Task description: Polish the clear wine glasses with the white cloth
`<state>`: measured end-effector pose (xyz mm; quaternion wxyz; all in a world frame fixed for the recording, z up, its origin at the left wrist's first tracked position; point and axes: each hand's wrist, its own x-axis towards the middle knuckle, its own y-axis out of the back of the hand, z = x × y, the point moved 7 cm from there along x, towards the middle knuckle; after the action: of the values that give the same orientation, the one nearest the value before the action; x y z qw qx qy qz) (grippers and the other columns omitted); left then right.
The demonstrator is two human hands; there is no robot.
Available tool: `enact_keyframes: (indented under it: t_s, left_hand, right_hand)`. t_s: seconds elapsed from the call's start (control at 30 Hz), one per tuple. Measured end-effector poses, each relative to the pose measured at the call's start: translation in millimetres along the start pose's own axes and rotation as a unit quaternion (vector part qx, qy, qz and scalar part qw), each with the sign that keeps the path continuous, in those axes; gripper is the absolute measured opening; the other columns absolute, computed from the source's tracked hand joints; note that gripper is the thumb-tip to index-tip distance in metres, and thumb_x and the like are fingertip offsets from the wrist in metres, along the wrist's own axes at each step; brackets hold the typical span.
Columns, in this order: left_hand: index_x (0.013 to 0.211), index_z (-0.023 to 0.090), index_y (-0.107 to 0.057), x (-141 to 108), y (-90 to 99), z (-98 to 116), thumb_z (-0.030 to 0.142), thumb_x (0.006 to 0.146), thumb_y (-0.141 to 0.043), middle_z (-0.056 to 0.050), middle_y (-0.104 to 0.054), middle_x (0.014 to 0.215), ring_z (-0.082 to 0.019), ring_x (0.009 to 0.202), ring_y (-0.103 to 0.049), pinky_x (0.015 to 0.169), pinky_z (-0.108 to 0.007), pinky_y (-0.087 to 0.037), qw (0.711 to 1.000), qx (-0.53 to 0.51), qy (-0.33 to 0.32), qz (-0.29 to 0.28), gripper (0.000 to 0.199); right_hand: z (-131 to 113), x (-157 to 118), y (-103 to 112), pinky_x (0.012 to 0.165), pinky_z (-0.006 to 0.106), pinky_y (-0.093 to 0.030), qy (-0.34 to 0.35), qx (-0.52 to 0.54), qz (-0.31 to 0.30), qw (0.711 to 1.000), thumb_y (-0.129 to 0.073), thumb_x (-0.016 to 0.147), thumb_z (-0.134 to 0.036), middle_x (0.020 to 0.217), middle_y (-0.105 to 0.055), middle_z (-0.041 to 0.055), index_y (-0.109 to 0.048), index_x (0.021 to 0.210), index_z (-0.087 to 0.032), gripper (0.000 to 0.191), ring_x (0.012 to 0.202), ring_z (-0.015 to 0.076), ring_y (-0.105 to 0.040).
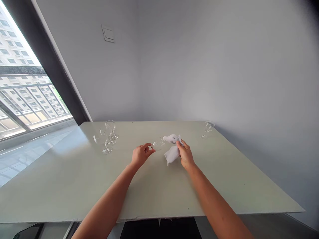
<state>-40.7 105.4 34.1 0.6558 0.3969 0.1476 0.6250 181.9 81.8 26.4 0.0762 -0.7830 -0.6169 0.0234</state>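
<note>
Over the middle of the table, my left hand (143, 154) pinches a clear stemmed glass (158, 144) near its stem end. The glass lies tilted sideways, its bowl pointing right. My right hand (185, 153) grips a white cloth (172, 154), bunched at the fingers and with one end hanging down. Another part of the cloth reaches left to the rim of the glass; whether it touches cannot be made out.
Several stemmed glasses (107, 150) stand upright in a group on the left of the pale table (74, 186). One more glass (208, 126) stands near the back right edge. Grey walls (174, 66) meet behind the table, and a window (32, 86) is at the left.
</note>
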Motion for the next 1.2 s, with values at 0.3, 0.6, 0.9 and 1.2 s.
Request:
enact_keyframes:
  t_s: [0.3, 0.6, 0.9, 1.2]
  left_hand:
    - [0.103, 0.022, -0.058, -12.0, 2.5, 30.7, 0.046, 0.082, -0.044, -0.004, -0.058, 0.069, -0.015, 0.068, -0.05, 0.066, -0.028, -0.032, 0.961, 0.162, -0.216, 0.05, 0.036]
    - [0.092, 0.023, -0.061, -8.4, -14.3, 21.4, 0.048, 0.071, -0.057, 0.002, -0.052, 0.062, -0.009, 0.056, -0.042, 0.057, -0.022, -0.033, 0.993, -0.058, -0.085, -0.051, 0.033]
    - [0.086, 0.014, -0.059, -10.1, -33.1, 20.2, 0.046, 0.063, -0.063, 0.005, -0.041, 0.052, -0.007, 0.05, -0.036, 0.051, -0.021, -0.031, 0.91, -0.353, 0.058, -0.21, 0.039]
    - [0.089, 0.023, -0.058, 3.3, -1.1, -16.6, 0.047, 0.069, -0.055, 0.004, -0.048, 0.059, -0.009, 0.052, -0.041, 0.05, -0.021, -0.031, 0.991, -0.089, 0.103, -0.001, 0.031]
  right_hand:
    - [14.2, -16.6, -38.3, 0.042, 0.025, -0.039, -0.121, 0.1, -0.208, 0.965, -0.053, 0.072, -0.055, 0.05, -0.053, -0.0006, -0.057, 0.07, -0.017, 0.038, 0.044, 0.0124, -0.048]
    - [-3.1, -29.3, -45.7, 0.052, 0.03, -0.045, -0.032, -0.07, -0.333, 0.94, -0.061, 0.07, -0.042, 0.056, -0.064, 0.0035, -0.062, 0.072, -0.015, 0.027, 0.052, 0.0174, -0.058]
    - [-21.0, -23.3, -37.5, 0.056, 0.032, -0.043, 0.059, -0.104, -0.263, 0.957, -0.052, 0.076, -0.047, 0.051, -0.061, 0.0022, -0.061, 0.059, -0.019, 0.035, 0.05, 0.0169, -0.053]
    - [-53.6, -14.7, 5.3, 0.079, 0.042, -0.036, 0.362, -0.383, 0.064, 0.847, -0.055, 0.075, -0.041, 0.067, -0.062, 0.0085, -0.067, 0.071, -0.021, 0.023, 0.087, 0.0282, -0.05]
